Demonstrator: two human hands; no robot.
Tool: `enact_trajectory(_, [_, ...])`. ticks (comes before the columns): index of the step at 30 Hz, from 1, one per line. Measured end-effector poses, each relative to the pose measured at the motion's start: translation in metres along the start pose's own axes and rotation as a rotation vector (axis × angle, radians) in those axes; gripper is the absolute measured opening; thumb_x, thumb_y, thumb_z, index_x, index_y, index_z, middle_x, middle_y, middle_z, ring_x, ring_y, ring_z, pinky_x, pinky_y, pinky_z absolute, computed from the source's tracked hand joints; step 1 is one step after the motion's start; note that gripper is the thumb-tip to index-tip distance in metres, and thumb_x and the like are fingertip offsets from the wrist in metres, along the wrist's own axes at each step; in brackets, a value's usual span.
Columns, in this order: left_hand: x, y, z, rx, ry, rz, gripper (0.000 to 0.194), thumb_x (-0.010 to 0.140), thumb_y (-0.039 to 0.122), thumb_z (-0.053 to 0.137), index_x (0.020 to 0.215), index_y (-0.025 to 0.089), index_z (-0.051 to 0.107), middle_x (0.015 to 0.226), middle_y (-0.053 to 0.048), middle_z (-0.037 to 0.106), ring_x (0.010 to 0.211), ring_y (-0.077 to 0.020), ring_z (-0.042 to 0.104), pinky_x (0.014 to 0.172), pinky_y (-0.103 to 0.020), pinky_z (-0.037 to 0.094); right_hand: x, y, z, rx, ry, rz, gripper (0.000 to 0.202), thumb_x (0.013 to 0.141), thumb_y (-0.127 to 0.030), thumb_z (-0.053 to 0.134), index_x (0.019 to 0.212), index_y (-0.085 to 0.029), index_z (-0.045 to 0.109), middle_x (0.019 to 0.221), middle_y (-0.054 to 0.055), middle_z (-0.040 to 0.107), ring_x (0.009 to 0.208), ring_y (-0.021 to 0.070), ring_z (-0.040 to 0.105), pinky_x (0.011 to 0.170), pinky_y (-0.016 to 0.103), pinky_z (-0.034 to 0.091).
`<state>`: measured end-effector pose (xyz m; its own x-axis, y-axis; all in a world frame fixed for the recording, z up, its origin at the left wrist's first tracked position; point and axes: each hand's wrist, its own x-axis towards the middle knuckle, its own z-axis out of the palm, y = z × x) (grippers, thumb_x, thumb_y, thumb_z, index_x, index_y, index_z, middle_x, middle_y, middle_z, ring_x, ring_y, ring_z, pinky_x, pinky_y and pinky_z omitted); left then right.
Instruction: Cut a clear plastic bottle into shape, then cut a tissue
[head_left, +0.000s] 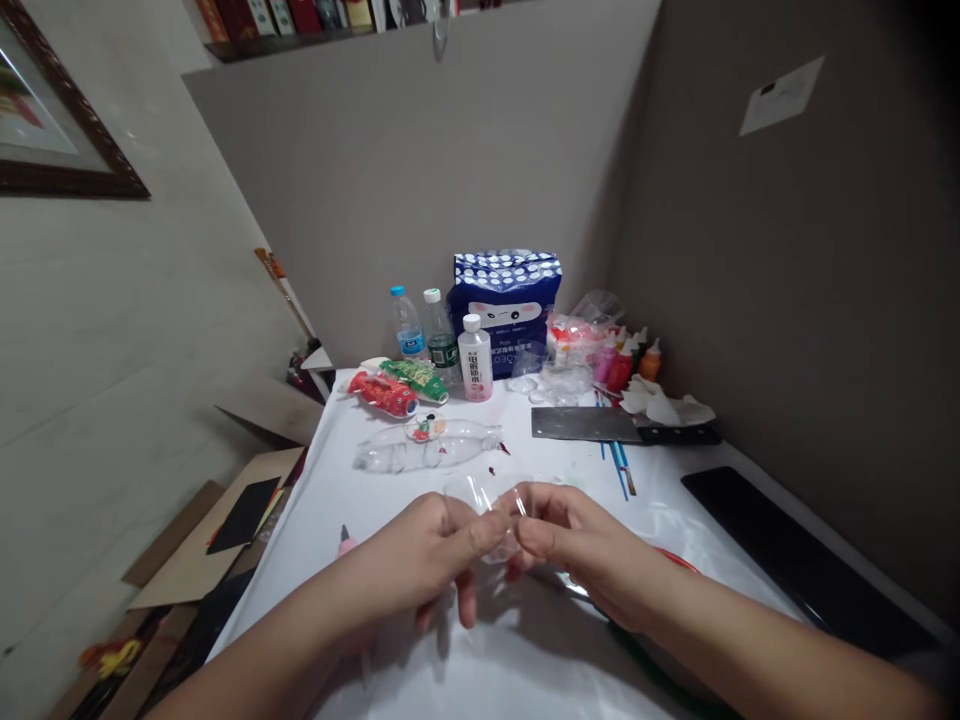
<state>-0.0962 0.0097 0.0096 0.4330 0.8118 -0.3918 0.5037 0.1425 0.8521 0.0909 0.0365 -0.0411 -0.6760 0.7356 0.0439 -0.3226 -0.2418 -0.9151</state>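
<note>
A piece of clear plastic, seemingly cut from a bottle, is held between both hands above the white table. My left hand pinches it from the left, thumb on top. On the other side my right hand grips it between thumb and fingers. Beyond the hands lies a clear plastic bottle on its side. Partly hidden behind my left forearm is a pink tool with a dark tip. Something with a red edge shows behind my right wrist, mostly covered.
A cleaver lies on the white table with blue paintbrushes under it. Red and green painted bottle fish lie back left. Upright bottles, a blue bag and paint bottles stand behind. A black slab lies right.
</note>
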Motion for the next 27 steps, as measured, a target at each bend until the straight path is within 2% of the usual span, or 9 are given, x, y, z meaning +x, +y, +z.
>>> enact_trajectory(5, [0.003,-0.002,-0.006,0.057,-0.041,0.074,0.068,0.081,0.072,0.036,0.069,0.011,0.065,0.045,0.002,0.050,0.038,-0.0070,0.043,0.046,-0.019,0.033,-0.001,0.004,0.002,0.044,-0.016,0.037,0.031,0.076,-0.040,0.071,0.085,-0.014,0.058,0.082,0.006,0.063,0.073,0.0163,0.059,0.068,0.032,0.047])
enact_trajectory(10, [0.003,-0.003,-0.009,0.104,-0.009,-0.023,0.055,0.081,0.063,0.048,0.074,0.012,0.068,0.049,0.005,0.045,0.038,-0.0059,0.032,0.038,-0.019,0.022,-0.002,0.008,0.004,0.101,0.016,0.021,0.037,0.072,-0.037,0.076,0.089,-0.019,0.048,0.072,-0.003,0.057,0.063,0.0125,0.057,0.063,0.031,0.049])
enact_trajectory(13, [-0.001,-0.001,-0.008,0.080,-0.009,-0.026,0.051,0.081,0.060,0.050,0.075,0.012,0.068,0.054,0.004,0.046,0.043,-0.0053,0.030,0.040,-0.019,0.019,-0.002,0.008,0.004,0.106,-0.075,0.060,0.041,0.074,-0.040,0.074,0.098,-0.018,0.049,0.078,0.001,0.061,0.066,0.0141,0.061,0.064,0.032,0.051])
enact_trajectory(16, [-0.004,0.003,-0.005,0.035,-0.035,0.017,0.049,0.082,0.057,0.050,0.075,0.013,0.069,0.059,0.003,0.049,0.048,-0.0061,0.033,0.042,-0.019,0.022,-0.003,0.009,0.003,0.124,-0.131,0.088,0.047,0.075,-0.041,0.073,0.107,-0.015,0.050,0.085,0.005,0.063,0.072,0.0161,0.062,0.061,0.031,0.053])
enact_trajectory(21, [-0.004,0.007,-0.003,0.056,-0.041,0.044,0.052,0.083,0.059,0.047,0.077,0.013,0.071,0.053,0.004,0.046,0.047,-0.0075,0.033,0.042,-0.021,0.023,-0.004,0.012,0.002,0.082,-0.060,0.005,0.041,0.076,-0.038,0.072,0.105,-0.014,0.054,0.076,0.002,0.062,0.062,0.0124,0.059,0.057,0.027,0.051])
enact_trajectory(25, [0.001,0.003,-0.001,0.011,-0.022,0.103,0.055,0.084,0.059,0.044,0.073,0.012,0.072,0.047,0.005,0.041,0.046,-0.0085,0.035,0.049,-0.021,0.036,-0.005,0.011,0.003,0.022,-0.013,-0.027,0.040,0.078,-0.040,0.070,0.105,-0.014,0.055,0.069,0.000,0.059,0.057,0.0118,0.055,0.050,0.025,0.047])
enact_trajectory(27, [0.003,0.001,0.001,0.006,-0.002,0.113,0.056,0.084,0.059,0.043,0.071,0.012,0.071,0.046,0.005,0.039,0.045,-0.0088,0.034,0.051,-0.022,0.038,-0.005,0.008,0.004,-0.013,0.016,-0.040,0.041,0.078,-0.041,0.070,0.103,-0.013,0.055,0.068,0.000,0.058,0.057,0.0116,0.053,0.050,0.024,0.044])
